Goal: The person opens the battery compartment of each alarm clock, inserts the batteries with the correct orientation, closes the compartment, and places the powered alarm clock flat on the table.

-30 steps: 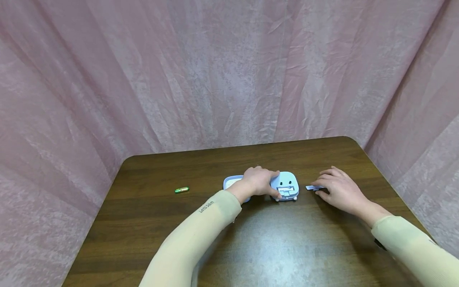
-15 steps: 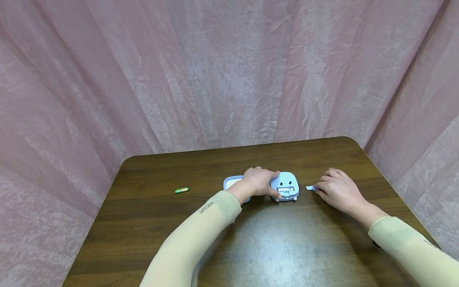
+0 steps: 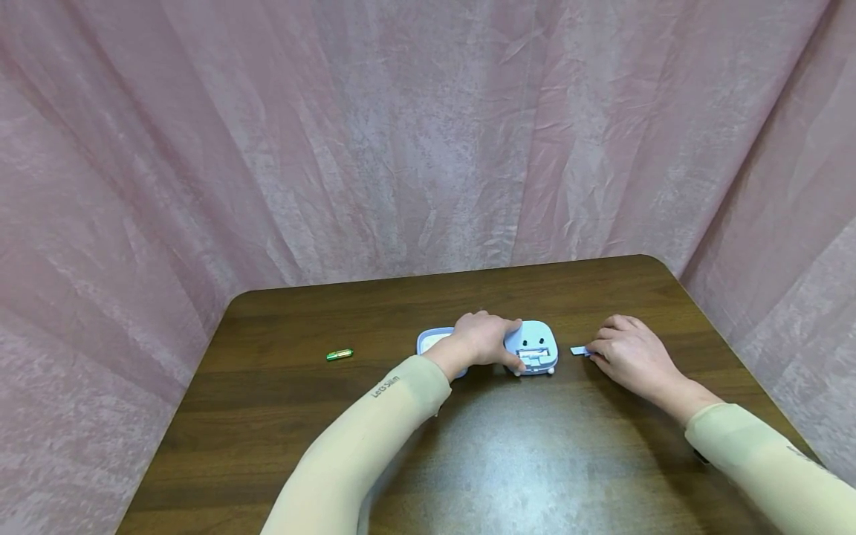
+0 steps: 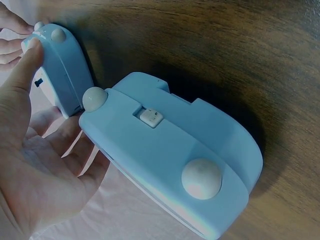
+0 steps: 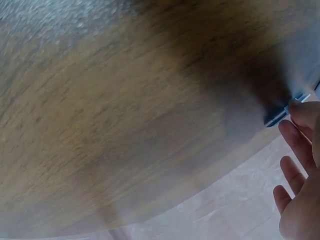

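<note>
My left hand (image 3: 483, 338) grips the side of a light-blue rounded-square device (image 3: 545, 336) with white ball feet. Its upturned side bears two dark knobs and an open battery compartment holding something pale and bar-shaped. In the left wrist view, the thumb (image 4: 31, 60) presses on that device (image 4: 67, 70). A second light-blue device (image 4: 170, 140) of like shape fills the foreground there; in the head view the left wrist partly covers its pale face (image 3: 433, 340). To the right, my right hand (image 3: 631, 357) pinches a small flat blue cover (image 3: 578, 351) between thumb and forefinger, close to the tabletop.
A green battery (image 3: 339, 354) lies on the left part of the brown wooden table (image 3: 281, 416). Pink curtains (image 3: 428, 148) hang behind the table's far edge and along both sides.
The right hand's fingers have closed in on the blue cover from a looser pose, and that hand has drawn slightly toward me. The left hand and the device it grips stay put.
</note>
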The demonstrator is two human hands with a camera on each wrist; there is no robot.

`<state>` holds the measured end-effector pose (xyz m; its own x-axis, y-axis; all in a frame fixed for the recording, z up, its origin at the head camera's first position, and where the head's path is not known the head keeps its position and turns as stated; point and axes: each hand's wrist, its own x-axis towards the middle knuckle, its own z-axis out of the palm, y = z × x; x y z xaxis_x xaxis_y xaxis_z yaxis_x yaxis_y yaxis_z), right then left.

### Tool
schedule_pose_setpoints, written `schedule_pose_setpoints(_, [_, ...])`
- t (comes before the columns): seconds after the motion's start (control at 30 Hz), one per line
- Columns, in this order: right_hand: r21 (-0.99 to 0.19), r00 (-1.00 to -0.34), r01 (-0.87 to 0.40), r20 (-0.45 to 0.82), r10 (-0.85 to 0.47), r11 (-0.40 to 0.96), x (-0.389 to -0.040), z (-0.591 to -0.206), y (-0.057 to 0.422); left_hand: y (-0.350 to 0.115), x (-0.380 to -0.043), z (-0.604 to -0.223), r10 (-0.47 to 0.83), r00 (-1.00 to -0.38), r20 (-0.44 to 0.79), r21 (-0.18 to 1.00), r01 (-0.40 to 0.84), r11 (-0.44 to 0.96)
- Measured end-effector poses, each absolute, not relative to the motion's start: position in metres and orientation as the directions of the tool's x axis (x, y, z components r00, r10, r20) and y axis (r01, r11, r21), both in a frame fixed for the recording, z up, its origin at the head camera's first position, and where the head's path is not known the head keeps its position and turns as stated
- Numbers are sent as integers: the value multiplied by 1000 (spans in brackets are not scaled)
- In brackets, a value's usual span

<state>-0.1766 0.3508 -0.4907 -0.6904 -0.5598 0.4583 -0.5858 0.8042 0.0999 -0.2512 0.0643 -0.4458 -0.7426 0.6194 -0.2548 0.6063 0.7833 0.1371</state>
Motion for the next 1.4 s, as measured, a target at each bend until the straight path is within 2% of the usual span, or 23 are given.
schedule_pose_setpoints(0.8, [108, -665, -597, 488, -566, 795, -177, -492, 350, 64, -249, -445, 618, -748, -242, 113, 611, 783])
schedule_pose_setpoints(1.4, [95, -593, -625, 587, -551, 775, -176, -471, 334, 64, -250, -445, 619, -745, -247, 122, 610, 783])
